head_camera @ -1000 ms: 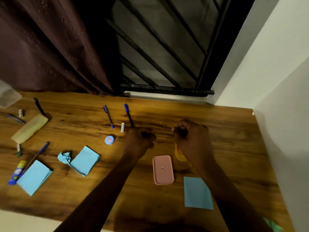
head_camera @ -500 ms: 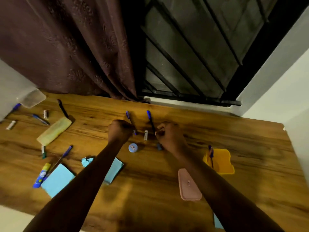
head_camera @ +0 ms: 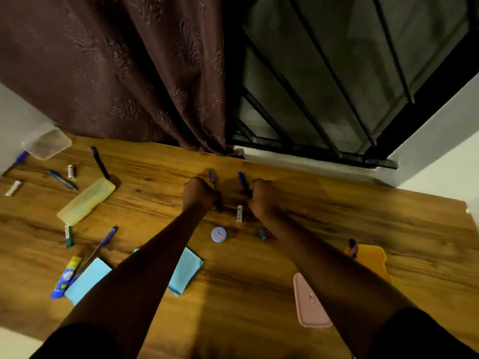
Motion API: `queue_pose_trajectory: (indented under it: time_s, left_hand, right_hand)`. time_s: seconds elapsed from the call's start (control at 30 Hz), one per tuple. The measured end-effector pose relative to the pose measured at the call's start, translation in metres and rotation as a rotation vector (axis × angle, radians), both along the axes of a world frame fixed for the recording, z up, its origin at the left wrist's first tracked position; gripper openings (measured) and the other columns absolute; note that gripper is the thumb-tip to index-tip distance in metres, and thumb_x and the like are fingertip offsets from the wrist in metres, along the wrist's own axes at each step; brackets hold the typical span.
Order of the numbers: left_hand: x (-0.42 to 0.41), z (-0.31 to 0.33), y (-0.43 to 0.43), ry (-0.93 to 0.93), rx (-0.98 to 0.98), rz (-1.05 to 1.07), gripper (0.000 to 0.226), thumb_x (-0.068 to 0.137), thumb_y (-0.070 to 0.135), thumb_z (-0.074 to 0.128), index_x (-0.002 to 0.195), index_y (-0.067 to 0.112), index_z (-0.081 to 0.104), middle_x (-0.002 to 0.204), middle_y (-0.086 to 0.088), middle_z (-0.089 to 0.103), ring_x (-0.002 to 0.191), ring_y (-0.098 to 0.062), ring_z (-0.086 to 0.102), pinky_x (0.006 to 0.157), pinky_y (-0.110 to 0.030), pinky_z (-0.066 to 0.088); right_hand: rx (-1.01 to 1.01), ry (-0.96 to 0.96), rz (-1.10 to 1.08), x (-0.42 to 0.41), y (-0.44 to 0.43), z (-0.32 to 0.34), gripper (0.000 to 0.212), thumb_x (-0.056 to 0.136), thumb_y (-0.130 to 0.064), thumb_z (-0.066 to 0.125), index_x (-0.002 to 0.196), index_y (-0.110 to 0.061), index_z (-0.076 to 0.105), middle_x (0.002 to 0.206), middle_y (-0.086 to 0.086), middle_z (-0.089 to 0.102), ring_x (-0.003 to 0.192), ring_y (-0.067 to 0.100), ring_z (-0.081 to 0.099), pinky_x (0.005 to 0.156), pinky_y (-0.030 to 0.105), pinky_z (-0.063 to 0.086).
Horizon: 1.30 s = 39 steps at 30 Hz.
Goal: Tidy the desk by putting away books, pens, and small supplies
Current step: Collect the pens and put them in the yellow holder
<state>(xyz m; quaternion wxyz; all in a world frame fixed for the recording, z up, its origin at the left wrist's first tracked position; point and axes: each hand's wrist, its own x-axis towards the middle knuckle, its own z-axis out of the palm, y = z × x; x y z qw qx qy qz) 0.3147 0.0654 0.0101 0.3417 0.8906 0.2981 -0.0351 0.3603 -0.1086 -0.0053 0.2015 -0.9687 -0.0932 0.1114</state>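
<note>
Here each hand, left hand and right hand, grips a pen mid-desk

Two hands, left and right, each fisted around a blue pen on the wooden desk

We see a brown wooden desk with lots of little things lying on it. On the left are pens, a yellow case, a glue tube and blue paper. Near the middle sit a small round tin and a white cap, and on the right are a pink lid and a yellow box.
</note>
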Motion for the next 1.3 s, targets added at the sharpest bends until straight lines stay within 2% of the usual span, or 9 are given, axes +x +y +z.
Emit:
queue_pose_trajectory:
  time_s: [0.2, 0.37, 0.57, 0.77, 0.9, 1.03, 1.17, 1.23, 1.3]
  left_hand:
    - [-0.015, 0.007, -0.007, -0.167, -0.095, -0.033, 0.011, 0.081, 0.021, 0.079, 0.077, 0.011, 0.076, 0.074, -0.002, 0.074, 0.07, -0.017, 0.071, 0.063, -0.031, 0.055]
    - [-0.044, 0.047, -0.043, -0.412, -0.361, -0.054, 0.003, 0.083, 0.007, 0.077, 0.081, 0.01, 0.076, 0.074, -0.002, 0.077, 0.066, -0.016, 0.075, 0.064, -0.031, 0.06]
    - [-0.075, 0.079, -0.105, -0.531, -0.525, -0.132, 0.009, 0.078, 0.012, 0.079, 0.085, 0.01, 0.075, 0.081, -0.008, 0.077, 0.077, -0.027, 0.076, 0.073, -0.044, 0.063]
    - [-0.102, 0.09, -0.18, -0.575, -0.544, -0.319, 0.019, 0.077, -0.004, 0.076, 0.077, 0.015, 0.075, 0.075, 0.001, 0.077, 0.07, -0.012, 0.073, 0.066, -0.028, 0.057]
    - [-0.115, 0.079, -0.22, -0.497, -0.533, -0.377, 0.012, 0.081, 0.003, 0.078, 0.085, 0.014, 0.079, 0.08, 0.009, 0.078, 0.074, -0.005, 0.074, 0.069, -0.02, 0.057]
    - [-0.121, 0.069, -0.251, -0.456, -0.512, -0.392, 0.022, 0.085, 0.011, 0.078, 0.081, 0.032, 0.077, 0.077, 0.022, 0.075, 0.072, -0.002, 0.072, 0.064, -0.018, 0.055]
    - [-0.122, 0.061, -0.272, -0.394, -0.502, -0.365, 0.023, 0.085, 0.011, 0.078, 0.081, 0.034, 0.077, 0.072, 0.023, 0.073, 0.07, 0.004, 0.07, 0.064, -0.013, 0.052]
    - [-0.122, 0.055, -0.278, -0.344, -0.49, -0.334, 0.012, 0.085, 0.011, 0.078, 0.082, 0.023, 0.079, 0.072, 0.015, 0.074, 0.068, 0.001, 0.069, 0.065, -0.017, 0.053]
    - [-0.123, 0.048, -0.281, -0.302, -0.439, -0.319, 0.005, 0.085, 0.014, 0.078, 0.082, 0.018, 0.08, 0.074, 0.007, 0.076, 0.066, -0.006, 0.07, 0.068, -0.033, 0.058]
  right_hand:
    - [0.198, -0.032, -0.063, -0.006, -0.012, 0.017, 0.024, 0.088, -0.02, 0.075, 0.111, -0.016, 0.07, 0.112, 0.005, 0.074, 0.106, 0.025, 0.07, 0.088, 0.039, 0.059]
    - [0.461, -0.101, -0.095, -0.035, -0.044, 0.069, 0.019, 0.092, -0.014, 0.072, 0.111, -0.018, 0.072, 0.104, -0.008, 0.072, 0.091, 0.001, 0.063, 0.072, 0.007, 0.044]
    - [0.602, -0.198, -0.119, -0.08, -0.11, 0.114, 0.017, 0.087, -0.025, 0.079, 0.103, -0.026, 0.074, 0.094, -0.015, 0.073, 0.087, -0.009, 0.065, 0.074, 0.003, 0.047]
    - [0.688, -0.195, -0.212, -0.122, -0.186, 0.127, 0.018, 0.082, -0.02, 0.084, 0.097, -0.024, 0.074, 0.088, -0.012, 0.075, 0.082, 0.0, 0.07, 0.068, 0.015, 0.054]
    - [0.608, -0.207, -0.275, -0.139, -0.236, 0.117, 0.018, 0.082, -0.021, 0.084, 0.097, -0.023, 0.074, 0.088, -0.013, 0.076, 0.081, -0.003, 0.071, 0.069, 0.015, 0.056]
    - [0.474, -0.193, -0.247, -0.147, -0.26, 0.105, 0.012, 0.085, -0.013, 0.079, 0.093, -0.018, 0.073, 0.084, -0.012, 0.073, 0.081, -0.009, 0.067, 0.063, 0.004, 0.046]
    - [0.375, -0.089, -0.187, -0.148, -0.265, 0.094, 0.008, 0.087, -0.009, 0.072, 0.089, -0.016, 0.072, 0.081, -0.009, 0.072, 0.07, 0.001, 0.067, 0.059, 0.014, 0.047]
    - [0.327, -0.045, -0.153, -0.146, -0.265, 0.086, 0.006, 0.087, -0.011, 0.073, 0.091, -0.015, 0.073, 0.084, -0.004, 0.074, 0.07, 0.005, 0.067, 0.059, 0.023, 0.051]
    - [0.275, -0.018, -0.112, -0.143, -0.265, 0.077, 0.01, 0.086, -0.01, 0.074, 0.094, -0.014, 0.073, 0.088, 0.0, 0.075, 0.071, 0.009, 0.067, 0.056, 0.021, 0.046]
